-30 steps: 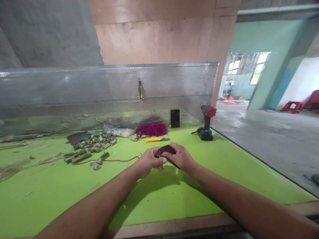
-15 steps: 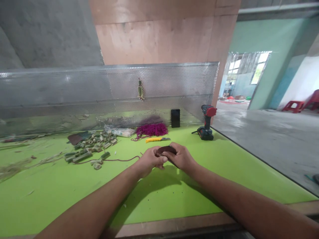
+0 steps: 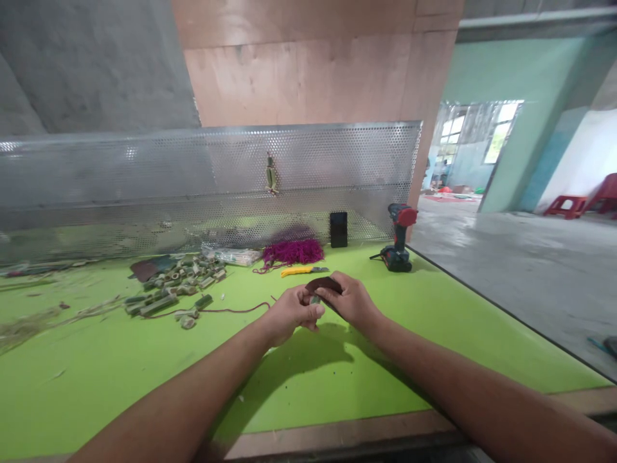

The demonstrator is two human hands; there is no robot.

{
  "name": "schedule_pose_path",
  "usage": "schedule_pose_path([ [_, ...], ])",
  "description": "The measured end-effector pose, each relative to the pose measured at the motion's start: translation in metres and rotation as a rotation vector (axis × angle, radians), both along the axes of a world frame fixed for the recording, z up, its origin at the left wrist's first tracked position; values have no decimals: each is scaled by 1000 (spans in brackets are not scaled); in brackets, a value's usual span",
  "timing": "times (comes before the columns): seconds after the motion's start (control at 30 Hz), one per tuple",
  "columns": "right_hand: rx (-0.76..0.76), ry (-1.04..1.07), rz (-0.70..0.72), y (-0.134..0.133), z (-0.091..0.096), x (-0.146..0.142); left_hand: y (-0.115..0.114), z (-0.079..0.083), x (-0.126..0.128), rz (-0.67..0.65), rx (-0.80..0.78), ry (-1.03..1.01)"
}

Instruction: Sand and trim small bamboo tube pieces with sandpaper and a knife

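Over the green tabletop, my right hand [image 3: 354,297] is closed on a bent, dark brown sheet of sandpaper [image 3: 324,283]. My left hand [image 3: 292,313] pinches a small green bamboo piece [image 3: 315,299], mostly covered by the fingers. The sandpaper curves over the piece, between the two hands. A dark red cord [image 3: 241,310] lies on the table to the left of my left hand. Just beyond both hands is a yellow utility knife [image 3: 301,271].
Cut bamboo pieces [image 3: 166,299] are piled at left, beside a folded brown sheet [image 3: 143,269]. Further back are purple string [image 3: 294,251], a plastic-wrapped bundle [image 3: 234,256] and a black phone-like slab [image 3: 339,229]. A cordless drill [image 3: 399,238] stands at right. A perforated metal panel [image 3: 318,154] borders the back.
The sandpaper and my right hand have shifted slightly, so the green bamboo piece now shows between my hands. My left hand stays nearly in place.
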State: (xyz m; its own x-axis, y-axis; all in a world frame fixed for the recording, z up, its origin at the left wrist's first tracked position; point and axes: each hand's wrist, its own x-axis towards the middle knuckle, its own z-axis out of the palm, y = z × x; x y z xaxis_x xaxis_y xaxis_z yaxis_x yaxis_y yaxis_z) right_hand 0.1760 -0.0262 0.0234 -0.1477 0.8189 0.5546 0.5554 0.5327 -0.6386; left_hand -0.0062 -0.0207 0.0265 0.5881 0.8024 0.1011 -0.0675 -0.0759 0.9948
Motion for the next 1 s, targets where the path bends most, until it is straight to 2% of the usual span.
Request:
schedule_pose_path([
  [0.33,-31,-8,27,0,-1,-1,1,0,-1,4,33,-15],
  [0.5,8,19,1,0,0,-1,0,1,0,-3,3,-5],
  [0.63,-45,25,59,1,0,-1,1,0,-1,-1,14,-15],
  [0.8,2,22,-9,3,0,0,3,-3,-1,-9,-14,-9],
  [0.93,-45,18,64,1,-1,-1,2,-2,-1,-18,-2,-22],
  [1.0,-26,11,41,1,-1,-1,1,-2,0,-19,-26,-6],
])
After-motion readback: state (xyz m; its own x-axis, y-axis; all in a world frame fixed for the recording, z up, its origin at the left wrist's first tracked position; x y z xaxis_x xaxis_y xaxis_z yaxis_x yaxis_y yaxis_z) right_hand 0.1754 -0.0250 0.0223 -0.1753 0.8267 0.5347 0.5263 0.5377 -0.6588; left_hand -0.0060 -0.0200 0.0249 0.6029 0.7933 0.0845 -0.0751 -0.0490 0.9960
